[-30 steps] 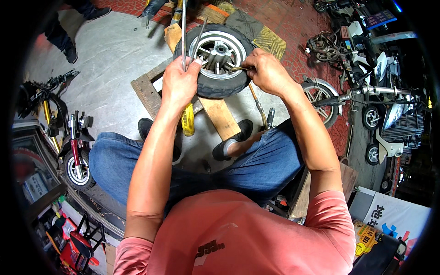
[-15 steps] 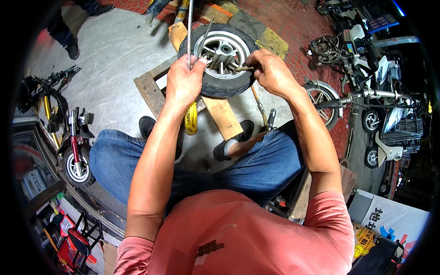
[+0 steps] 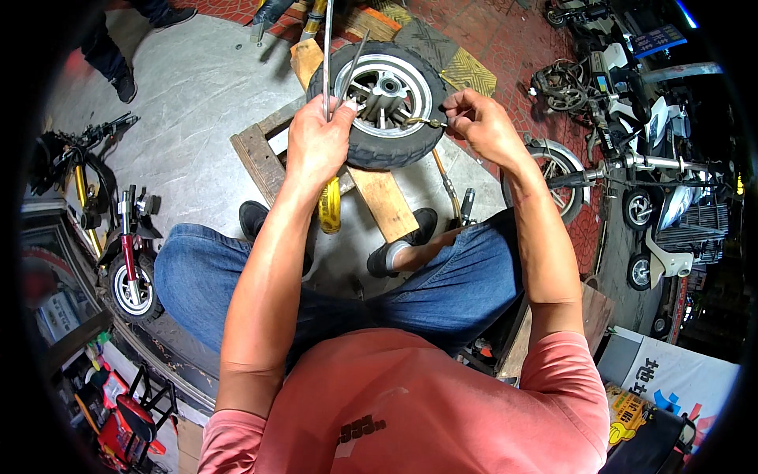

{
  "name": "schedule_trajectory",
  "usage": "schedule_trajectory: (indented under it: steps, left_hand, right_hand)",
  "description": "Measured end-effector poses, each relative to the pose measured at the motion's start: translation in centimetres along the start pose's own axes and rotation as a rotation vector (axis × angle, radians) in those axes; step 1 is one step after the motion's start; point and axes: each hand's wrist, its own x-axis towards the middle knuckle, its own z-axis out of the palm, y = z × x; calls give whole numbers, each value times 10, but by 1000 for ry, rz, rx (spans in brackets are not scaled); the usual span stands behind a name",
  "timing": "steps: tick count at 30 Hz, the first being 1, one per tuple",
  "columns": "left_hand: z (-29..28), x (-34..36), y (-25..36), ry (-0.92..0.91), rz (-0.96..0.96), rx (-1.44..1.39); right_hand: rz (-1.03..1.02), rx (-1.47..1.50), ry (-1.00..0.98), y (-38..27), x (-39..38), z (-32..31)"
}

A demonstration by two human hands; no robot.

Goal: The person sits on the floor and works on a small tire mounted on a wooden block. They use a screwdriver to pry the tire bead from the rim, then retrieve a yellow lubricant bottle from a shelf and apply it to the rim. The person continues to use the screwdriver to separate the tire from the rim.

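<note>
A small wheel with a black knobbly tyre (image 3: 391, 150) and a silver spoked rim (image 3: 418, 69) lies flat in front of me. My left hand (image 3: 317, 142) is closed round a long metal tyre lever (image 3: 327, 59) and a shorter, darker lever (image 3: 354, 67), which slants across the rim. A brass-coloured valve piece (image 3: 426, 122) sticks out from the rim over the right of the tyre. Just beyond its outer end is my right hand (image 3: 482, 126), its fingers bent and loosely apart; nothing clear shows in them.
The wheel rests on a wooden frame (image 3: 254, 162) with a loose plank (image 3: 384, 205) jutting towards me. A yellow ring (image 3: 329, 207) hangs below my left wrist. An orange hose (image 3: 444, 175) lies by my right foot. Motorbikes line the right; another person's legs (image 3: 109, 51) stand far left.
My right hand has moved slightly right, off the brass valve piece, which now shows more fully. My left hand and the levers have stayed in place.
</note>
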Motion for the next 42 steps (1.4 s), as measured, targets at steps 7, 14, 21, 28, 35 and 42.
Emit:
schedule_trajectory:
  steps: [7,14,21,28,35,42]
  left_hand:
    - [-2,1,-1,-4,-6,27]
    - [0,-1,0,12,17,0]
    - [2,-1,0,28,35,41]
    - [3,0,-1,30,45,66]
    - [3,-1,0,33,36,79]
    - [-3,0,-1,30,40,136]
  right_hand:
    - [371,18,-147,-2,-2,-7]
    - [411,178,-189,2,0,3]
    - [380,315,-193,9,7,4]
    - [339,358,-165,6,5,3]
    - [238,320,-168,13,5,3]
    - [264,262,-225,3,8,4]
